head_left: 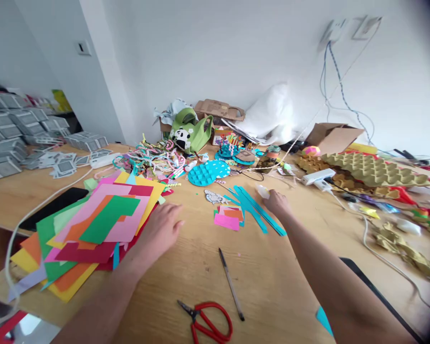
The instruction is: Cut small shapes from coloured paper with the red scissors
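My left hand [164,223] is just right of a pile of coloured paper sheets [114,215], thumb apart from the fingers, holding nothing. Out to the right, my right hand [277,202] has its fingers closed at a small whitish, translucent piece [263,191]; its kind is too blurred to tell. Several blue paper strips [254,210] lie just left of that hand. Beside them are small coloured paper rectangles [227,220] and a grey-and-white paper cutout [215,197]. Nearer to me lie a pen [231,284] and red-handled scissors [211,322].
Tangled colourful cords [150,160], a blue dotted paper shape [208,173] and a green panda bag [189,131] are at the back. A power strip [318,177] with cables and egg-carton trays [372,169] lie right. A dark flat object [376,291] sits beneath my right forearm.
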`<state>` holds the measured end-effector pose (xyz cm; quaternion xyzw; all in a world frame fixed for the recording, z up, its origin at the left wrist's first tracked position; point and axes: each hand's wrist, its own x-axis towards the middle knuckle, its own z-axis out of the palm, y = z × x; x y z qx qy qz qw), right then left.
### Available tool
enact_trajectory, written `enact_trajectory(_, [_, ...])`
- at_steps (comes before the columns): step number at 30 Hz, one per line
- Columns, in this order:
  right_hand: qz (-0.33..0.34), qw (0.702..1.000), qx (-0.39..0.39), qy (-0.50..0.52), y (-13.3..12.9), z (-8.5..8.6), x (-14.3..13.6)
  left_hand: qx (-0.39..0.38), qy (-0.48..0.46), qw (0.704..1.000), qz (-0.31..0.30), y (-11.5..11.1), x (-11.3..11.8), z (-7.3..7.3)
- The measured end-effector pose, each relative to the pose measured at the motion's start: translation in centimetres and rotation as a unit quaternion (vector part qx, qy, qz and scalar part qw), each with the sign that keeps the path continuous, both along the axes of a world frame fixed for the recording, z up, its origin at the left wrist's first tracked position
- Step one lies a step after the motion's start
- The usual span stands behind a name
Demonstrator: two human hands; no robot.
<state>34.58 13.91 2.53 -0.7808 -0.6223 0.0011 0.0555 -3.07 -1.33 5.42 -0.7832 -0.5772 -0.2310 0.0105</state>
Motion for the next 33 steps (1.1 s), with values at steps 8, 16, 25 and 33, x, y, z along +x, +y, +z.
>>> enact_trajectory(8, [0.262,0.956,0.122,0.039,-4.1,0.0,-3.5,0.008,-0.039,0.995,-0.086,-0.6,3.5,-3.6])
enact_trajectory(16, [0.365,0.93,0.038,0.028,-6.2,-0.5,-8.4,0.01,-0.059,0.995,-0.083,-0.2,2.9,-4.6])
enact_trajectory(25, [0.33,0.942,0.053,-0.005,-7.3,-0.7,-9.0,-0.018,-0.072,0.993,-0.086,-0.1,2.8,-4.2])
enact_trajectory(33, [0.287,0.956,-0.043,-0.045,-2.1,2.0,-13.8,-0.021,-0.072,0.994,-0.085,-0.1,2.5,-4.4])
